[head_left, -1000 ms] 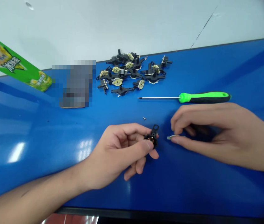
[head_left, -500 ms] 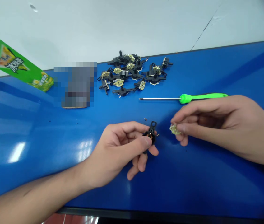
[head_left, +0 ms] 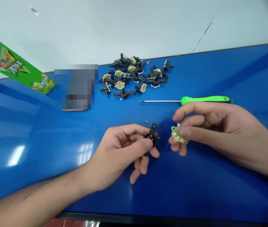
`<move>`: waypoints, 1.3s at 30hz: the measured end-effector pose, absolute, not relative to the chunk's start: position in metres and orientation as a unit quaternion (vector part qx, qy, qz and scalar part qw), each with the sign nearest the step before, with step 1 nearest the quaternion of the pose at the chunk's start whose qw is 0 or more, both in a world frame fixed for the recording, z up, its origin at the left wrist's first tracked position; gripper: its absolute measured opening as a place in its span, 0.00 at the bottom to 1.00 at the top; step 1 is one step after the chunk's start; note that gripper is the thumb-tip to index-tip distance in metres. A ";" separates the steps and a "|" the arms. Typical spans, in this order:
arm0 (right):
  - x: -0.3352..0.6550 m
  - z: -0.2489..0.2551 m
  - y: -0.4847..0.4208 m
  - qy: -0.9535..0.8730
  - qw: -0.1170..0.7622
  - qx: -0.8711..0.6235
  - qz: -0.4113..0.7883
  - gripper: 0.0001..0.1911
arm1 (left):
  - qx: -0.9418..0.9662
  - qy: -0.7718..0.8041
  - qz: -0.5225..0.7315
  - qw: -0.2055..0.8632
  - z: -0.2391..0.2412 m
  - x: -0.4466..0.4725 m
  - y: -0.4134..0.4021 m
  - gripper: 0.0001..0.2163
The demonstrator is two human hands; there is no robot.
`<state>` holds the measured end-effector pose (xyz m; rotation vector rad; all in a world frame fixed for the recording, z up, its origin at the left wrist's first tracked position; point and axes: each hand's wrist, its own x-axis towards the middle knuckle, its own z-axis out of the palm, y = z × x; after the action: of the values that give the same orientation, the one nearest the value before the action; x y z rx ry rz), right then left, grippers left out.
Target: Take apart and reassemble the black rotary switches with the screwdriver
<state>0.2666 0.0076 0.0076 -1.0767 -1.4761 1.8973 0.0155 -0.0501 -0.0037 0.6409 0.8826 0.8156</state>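
Between the thumb and fingers of my left hand [head_left: 126, 148] is a black plastic housing [head_left: 153, 128], its looped tab pointing up and some copper-coloured metal showing inside. My thumb covers part of it. To the right, my right hand [head_left: 209, 132] pinches a small yellowish round plate [head_left: 177, 135] with little metal lugs around its rim. The two parts are apart, a short gap between them. A tiny screw [head_left: 146, 121] lies on the table just beyond the housing, and another small brass-coloured bit [head_left: 159, 137] shows at the housing's right side.
A screwdriver [head_left: 205, 100] with a green and black handle lies behind my right hand. Several black assemblies with yellowish plates [head_left: 124, 93] are heaped at the back of the blue table [head_left: 53, 151]. A pixelated object [head_left: 81, 85] and a green carton [head_left: 17, 66] are at the left.
My right hand has turned the yellowish plate so its face and lugs show more, with the index finger lifted away. My left hand keeps its hold on the housing, almost still.
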 end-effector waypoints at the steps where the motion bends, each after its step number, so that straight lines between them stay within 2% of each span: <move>1: 0.264 0.008 0.006 -0.543 0.257 -0.398 0.694 0.16 | 0.299 0.411 0.376 0.775 -0.004 0.015 -0.050 0.09; 8: 0.251 0.014 0.000 -0.601 0.303 -0.422 0.607 0.13 | 0.319 0.400 0.384 0.768 0.000 0.017 -0.049 0.11; 19: 0.248 0.006 -0.003 -0.529 0.270 -0.402 0.697 0.10 | 0.360 0.411 0.375 0.749 -0.005 0.022 -0.055 0.17; 22: 0.246 0.005 -0.004 -0.534 0.261 -0.406 0.694 0.11 | 0.367 0.408 0.375 0.747 -0.008 0.023 -0.056 0.17; 29: 0.241 0.006 -0.007 -0.549 0.274 -0.426 0.665 0.18 | 0.380 0.401 0.375 0.744 -0.009 0.026 -0.057 0.08; 32: 0.239 0.007 -0.009 -0.558 0.283 -0.431 0.650 0.19 | 0.380 0.411 0.368 0.743 -0.008 0.026 -0.057 0.09; 36: 0.236 0.007 -0.011 -0.561 0.290 -0.435 0.643 0.17 | 0.367 0.419 0.364 0.746 -0.005 0.026 -0.055 0.16; 39: 0.234 0.006 -0.012 -0.570 0.290 -0.434 0.635 0.16 | 0.366 0.421 0.357 0.749 -0.005 0.026 -0.054 0.14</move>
<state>0.2345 -0.0121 0.0062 -1.1593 -1.5200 1.6939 0.0256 -0.0540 -0.0045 0.8008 0.9209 0.7812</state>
